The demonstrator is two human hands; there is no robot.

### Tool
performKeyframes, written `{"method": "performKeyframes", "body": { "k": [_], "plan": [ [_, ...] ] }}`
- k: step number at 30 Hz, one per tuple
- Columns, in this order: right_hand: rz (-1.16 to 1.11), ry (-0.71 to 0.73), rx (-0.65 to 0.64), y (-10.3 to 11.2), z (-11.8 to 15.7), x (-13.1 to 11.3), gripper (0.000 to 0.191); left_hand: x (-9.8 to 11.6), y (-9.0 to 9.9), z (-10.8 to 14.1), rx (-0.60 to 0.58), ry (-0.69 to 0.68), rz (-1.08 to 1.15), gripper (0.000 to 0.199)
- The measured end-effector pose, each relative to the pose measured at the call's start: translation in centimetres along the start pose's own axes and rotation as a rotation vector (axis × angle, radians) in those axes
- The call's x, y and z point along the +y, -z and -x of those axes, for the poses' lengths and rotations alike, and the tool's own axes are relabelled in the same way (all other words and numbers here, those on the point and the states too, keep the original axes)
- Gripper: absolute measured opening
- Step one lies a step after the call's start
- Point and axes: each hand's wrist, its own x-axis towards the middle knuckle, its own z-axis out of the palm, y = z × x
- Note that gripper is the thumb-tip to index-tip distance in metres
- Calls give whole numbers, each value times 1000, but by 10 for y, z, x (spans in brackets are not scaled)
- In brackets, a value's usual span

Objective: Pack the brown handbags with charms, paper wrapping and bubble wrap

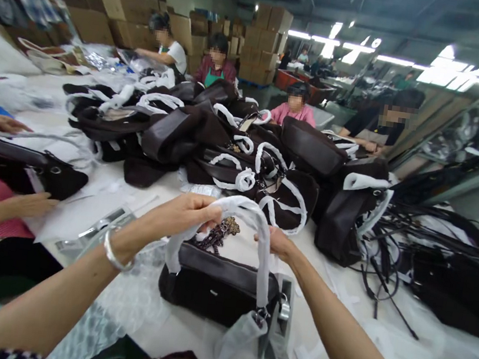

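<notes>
A dark brown handbag (pixel 214 295) stands upright on the table before me, its arched handle (pixel 242 204) wrapped in white padding. My left hand (pixel 203 216) is closed on the upper left of this handle. Behind the handle's right side is my right hand (pixel 278 243), its fingers curled and partly hidden by the wrapping; what they hold is unclear. A dark and brass-coloured chain (pixel 222 233) lies behind the bag's top. White wrap (pixel 241 337) also hangs at the bag's lower right corner, by the handle ring.
A heap of dark handbags (pixel 210 134) with white-wrapped handles fills the table's far side. Loose straps (pixel 387 271) lie right. Bubble wrap (pixel 129 295) spreads at left. A co-worker's hand (pixel 35 207) is beside another bag (pixel 14 165). Several people work beyond.
</notes>
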Motion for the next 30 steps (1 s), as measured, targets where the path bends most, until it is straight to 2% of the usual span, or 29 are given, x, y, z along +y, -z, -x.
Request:
{"method": "performKeyframes", "body": {
  "k": [3, 5, 8, 11, 14, 16, 17, 19, 21, 22, 24, 26, 28, 30],
  "plan": [
    [-120, 154, 8, 17, 35, -33, 41, -24, 4, -28, 62, -157, -126, 39],
    [-148, 223, 11, 23, 60, -46, 43, -38, 1, -40, 15, -190, -120, 37],
    [-85, 232, 33, 25, 90, -52, 46, -47, -7, -45, -66, -202, -20, 38],
    [-37, 216, 67, 22, 109, -52, 47, -37, -10, -41, -5, -336, 50, 33],
    [-2, 225, 112, 17, 123, -55, 45, -16, -5, -37, 154, -514, -56, 24],
    [25, 235, 141, 12, 131, -59, 36, -4, 0, -39, 179, -572, -132, 19],
    [37, 234, 156, 10, 135, -60, 32, -1, 3, -41, 135, -577, -126, 19],
    [62, 216, 182, 7, 143, -63, 25, 1, 7, -47, -50, -542, -26, 21],
    [88, 211, 196, 8, 152, -68, 26, -2, 8, -52, -224, -471, 120, 23],
    [99, 226, 213, 10, 158, -72, 29, -5, 7, -52, -275, -435, 188, 24],
    [124, 273, 300, 13, 171, -85, 39, -8, 5, -48, -316, -366, 315, 22],
    [199, 334, 463, 9, 182, -104, 52, -7, 3, -40, -326, -313, 419, 19],
    [372, 427, 620, -5, 186, -126, 65, -1, 2, -30, -333, -295, 450, 18],
    [617, 549, 682, -24, 181, -145, 76, 5, 3, -21, -328, -322, 405, 18]
  ]
}}
